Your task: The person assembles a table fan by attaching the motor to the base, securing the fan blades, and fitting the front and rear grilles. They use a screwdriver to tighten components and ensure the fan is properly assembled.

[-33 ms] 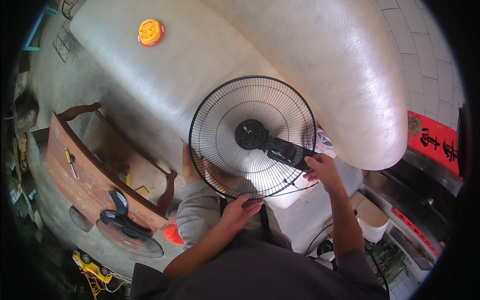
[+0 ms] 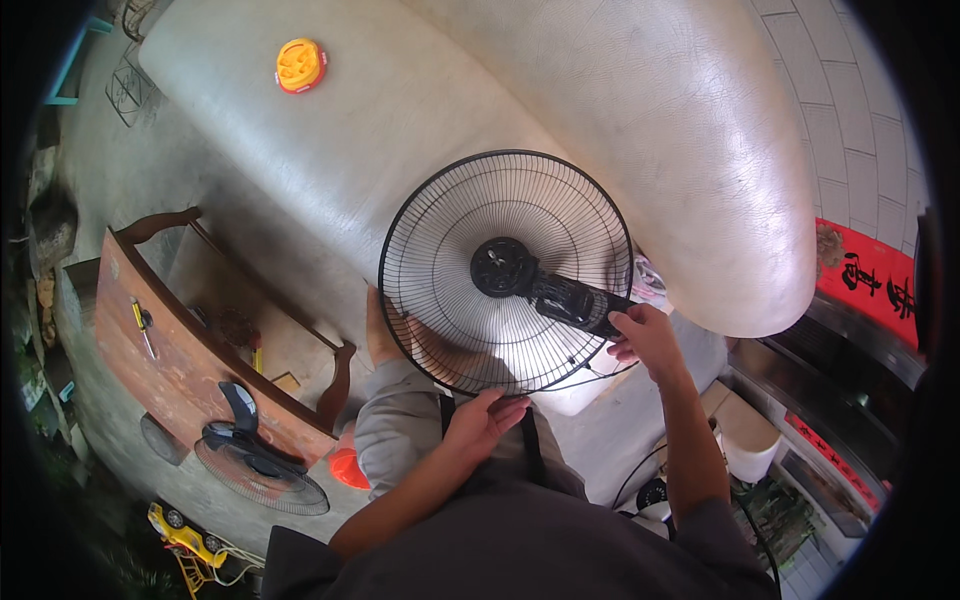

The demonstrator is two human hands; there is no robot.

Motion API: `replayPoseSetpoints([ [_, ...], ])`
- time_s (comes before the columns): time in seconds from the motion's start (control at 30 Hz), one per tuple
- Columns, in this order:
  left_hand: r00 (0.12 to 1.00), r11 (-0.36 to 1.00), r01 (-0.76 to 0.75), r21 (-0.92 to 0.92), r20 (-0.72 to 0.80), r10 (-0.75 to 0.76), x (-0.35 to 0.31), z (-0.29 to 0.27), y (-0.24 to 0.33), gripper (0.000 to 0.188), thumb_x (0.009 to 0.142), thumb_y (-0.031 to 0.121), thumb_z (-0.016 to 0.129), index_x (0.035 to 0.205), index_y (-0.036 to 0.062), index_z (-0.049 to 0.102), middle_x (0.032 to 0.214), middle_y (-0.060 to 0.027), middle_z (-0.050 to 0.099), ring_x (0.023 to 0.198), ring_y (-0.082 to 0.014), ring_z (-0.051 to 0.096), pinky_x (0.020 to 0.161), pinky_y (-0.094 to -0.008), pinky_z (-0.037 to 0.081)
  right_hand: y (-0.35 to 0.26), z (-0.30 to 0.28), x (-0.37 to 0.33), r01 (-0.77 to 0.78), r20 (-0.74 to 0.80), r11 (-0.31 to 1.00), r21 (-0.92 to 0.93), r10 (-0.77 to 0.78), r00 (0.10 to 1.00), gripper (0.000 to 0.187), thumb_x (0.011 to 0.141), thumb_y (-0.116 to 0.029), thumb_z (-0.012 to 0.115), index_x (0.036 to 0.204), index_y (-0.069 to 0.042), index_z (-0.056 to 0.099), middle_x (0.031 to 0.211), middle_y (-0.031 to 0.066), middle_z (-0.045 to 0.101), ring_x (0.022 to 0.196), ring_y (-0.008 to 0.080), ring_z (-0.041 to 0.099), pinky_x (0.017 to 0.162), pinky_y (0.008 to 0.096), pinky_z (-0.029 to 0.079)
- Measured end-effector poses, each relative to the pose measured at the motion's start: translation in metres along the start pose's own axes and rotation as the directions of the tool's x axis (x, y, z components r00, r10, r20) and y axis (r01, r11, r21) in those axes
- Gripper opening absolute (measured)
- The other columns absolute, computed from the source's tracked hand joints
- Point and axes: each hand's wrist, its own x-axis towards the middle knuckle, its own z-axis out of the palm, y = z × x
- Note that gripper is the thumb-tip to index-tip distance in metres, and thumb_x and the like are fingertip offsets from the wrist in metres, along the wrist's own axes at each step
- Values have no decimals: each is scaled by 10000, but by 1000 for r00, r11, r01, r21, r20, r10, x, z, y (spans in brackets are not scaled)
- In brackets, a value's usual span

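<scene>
A black electric fan head (image 2: pixel 505 268) with a round wire guard is held in front of me, above my lap. My right hand (image 2: pixel 645 342) grips the dark neck at its right end, thumb on top. At the lower rim, my left hand (image 2: pixel 486 426) pinches the wire edge between thumb and fingers; part of its grip is hidden. On the wooden table to my left, a dark fan blade (image 2: pixel 240 408) lies beside a second wire fan guard (image 2: pixel 265 480), which hangs past the table edge.
A pale padded sofa (image 2: pixel 330 150) fills the far side, with a yellow and red toy (image 2: pixel 300 66) on it. A yellow-handled screwdriver (image 2: pixel 143 328) rests on the wooden table (image 2: pixel 190 365). An orange-red object (image 2: pixel 348 468) and a yellow toy car (image 2: pixel 188 535) are low on the left.
</scene>
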Motion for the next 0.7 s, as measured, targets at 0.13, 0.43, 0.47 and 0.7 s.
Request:
replayPoseSetpoints([
  [0.13, 1000, 1000, -19, -15, -19, 18, 3, 9, -8, 188, 992, 90, 496, 1098, -61, 529, 1149, -190, 608, 1108, -331, 626, 944, -397, 546, -5, 2, -4, 13, -25, 999, -38, -14, 1000, 372, 878, -234, 671, 1056, 70, 553, 801, 148, 675, 617, 200, 700, 515, 278, 554],
  [0.43, 988, 998, -54, 13, -145, 55, 10, 7, -25, 102, 968, 42, 534, 1054, -11, 542, 1090, -146, 640, 1055, -325, 658, 935, -400, 552, -5, 15, -16, 101, -93, 989, -110, -112, 989, 297, 852, -163, 612, 975, 101, 554, 724, 155, 675, 612, 185, 701, 519, 280, 553],
  [0.47, 984, 998, -60, 25, -167, 63, 12, 6, -27, 95, 963, 36, 541, 1050, -3, 541, 1089, -145, 641, 1051, -324, 661, 930, -402, 555, -2, 19, -18, 121, -125, 974, -191, -147, 981, 315, 863, -203, 609, 970, 86, 546, 697, 157, 678, 591, 198, 698, 544, 311, 550],
  [0.7, 977, 991, -95, 92, -181, 111, 18, 3, -29, 137, 967, 37, 532, 1090, -21, 553, 1108, -149, 648, 1047, -306, 664, 905, -368, 572, 5, 30, -25, 185, -211, 921, -342, -267, 940, 435, 904, -302, 620, 1082, 85, 529, 706, 174, 681, 588, 219, 701, 540, 316, 532],
])
